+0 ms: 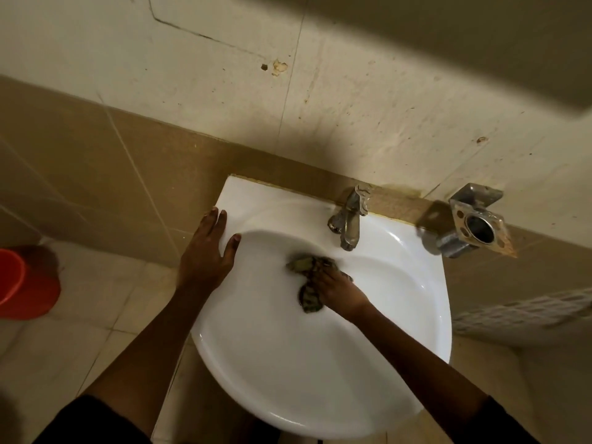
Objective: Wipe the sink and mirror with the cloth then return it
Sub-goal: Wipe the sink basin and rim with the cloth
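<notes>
A white wall-mounted sink point(320, 373) fills the middle of the view. A dark, crumpled cloth point(308, 280) lies in the bowl just below the metal tap point(347, 219). My right hand point(339, 291) presses down on the cloth and grips it, with part of the cloth hidden under the fingers. My left hand point(208, 248) rests flat on the sink's left rim, fingers spread and thumb over the bowl's edge, holding nothing. The mirror does not show clearly; a blurred dark edge crosses the top right.
A metal holder bracket point(474, 219) is fixed to the wall right of the tap. An orange bucket point(22, 283) stands on the tiled floor at far left. A white perforated basket point(525, 312) sits at right. The stained tiled wall runs directly behind the sink.
</notes>
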Tool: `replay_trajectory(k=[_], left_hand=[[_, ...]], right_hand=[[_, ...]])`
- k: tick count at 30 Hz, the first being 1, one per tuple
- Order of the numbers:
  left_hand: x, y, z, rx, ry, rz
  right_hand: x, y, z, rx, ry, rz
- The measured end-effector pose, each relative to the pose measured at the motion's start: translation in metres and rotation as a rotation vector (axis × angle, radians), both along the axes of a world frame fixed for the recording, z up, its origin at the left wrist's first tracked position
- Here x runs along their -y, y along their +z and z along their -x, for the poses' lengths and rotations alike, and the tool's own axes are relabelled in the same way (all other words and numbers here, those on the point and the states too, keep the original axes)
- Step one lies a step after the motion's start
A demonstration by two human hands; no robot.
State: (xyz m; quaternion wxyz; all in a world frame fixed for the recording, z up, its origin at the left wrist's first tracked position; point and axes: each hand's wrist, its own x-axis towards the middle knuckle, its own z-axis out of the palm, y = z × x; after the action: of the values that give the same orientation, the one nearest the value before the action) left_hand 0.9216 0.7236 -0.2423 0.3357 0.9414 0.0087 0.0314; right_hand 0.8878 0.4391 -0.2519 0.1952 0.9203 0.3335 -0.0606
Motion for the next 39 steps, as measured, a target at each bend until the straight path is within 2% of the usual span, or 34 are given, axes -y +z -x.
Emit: replay_trajectory(k=[2, 5, 7, 9, 13, 16, 18, 20, 22, 23, 26, 28, 33, 37, 39], left_hand=[[-0.001, -0.001, 0.000, -0.011, 0.005, -0.003], [-0.003, -0.001, 0.000, -0.007, 0.012, -0.001], [-0.004, -0.001, 0.001, -0.006, 0.024, 0.004], [-0.005, -0.002, 0.004, -0.004, 0.024, -0.004], [-0.005, 0.000, 0.001, 0.016, 0.018, -0.011], [-0.001, 0.001, 0.002, 0.036, 0.012, -0.003], [-0.001, 0.001, 0.003, 0.045, 0.014, 0.009], [0.000, 0.002, 0.005, 0.042, 0.011, 0.015], [0.000, 0.002, 0.005, 0.039, 0.009, 0.012], [0.000, 0.002, 0.004, 0.044, 0.011, 0.010], [-0.001, 0.001, 0.001, 0.066, 0.008, -0.002], [-0.002, -0.001, 0.001, 0.067, 0.009, -0.006], [-0.002, -0.007, 0.001, 0.050, 0.002, -0.019], [-0.002, -0.011, -0.003, 0.049, 0.005, -0.003], [-0.002, -0.008, -0.006, 0.039, -0.009, -0.005]], right_hand=[[0.024, -0.004, 0.020, -0.060, -0.183, -0.119], [0.049, 0.004, 0.035, -0.096, -0.511, -0.142], [0.048, 0.011, 0.046, -0.270, -0.707, -0.187], [0.030, 0.016, 0.064, -0.353, -0.825, -0.237], [-0.065, 0.025, 0.101, -0.633, -0.787, -0.461], [-0.133, 0.039, 0.116, -0.699, -0.673, -0.639], [-0.131, 0.051, 0.125, -0.715, -0.605, -0.680], [-0.090, 0.058, 0.141, -0.755, -0.577, -0.578], [-0.028, 0.060, 0.153, -0.760, -0.687, -0.517], [0.006, 0.060, 0.152, -0.671, -0.744, -0.430], [0.087, 0.067, 0.119, -0.254, -0.823, 0.082], [0.105, 0.069, 0.100, -0.160, -0.843, 0.165], [0.055, 0.052, 0.126, -0.273, -0.960, 0.007], [-0.044, 0.055, 0.160, -0.505, -0.944, -0.147], [-0.087, 0.066, 0.162, -0.606, -0.888, -0.338]])
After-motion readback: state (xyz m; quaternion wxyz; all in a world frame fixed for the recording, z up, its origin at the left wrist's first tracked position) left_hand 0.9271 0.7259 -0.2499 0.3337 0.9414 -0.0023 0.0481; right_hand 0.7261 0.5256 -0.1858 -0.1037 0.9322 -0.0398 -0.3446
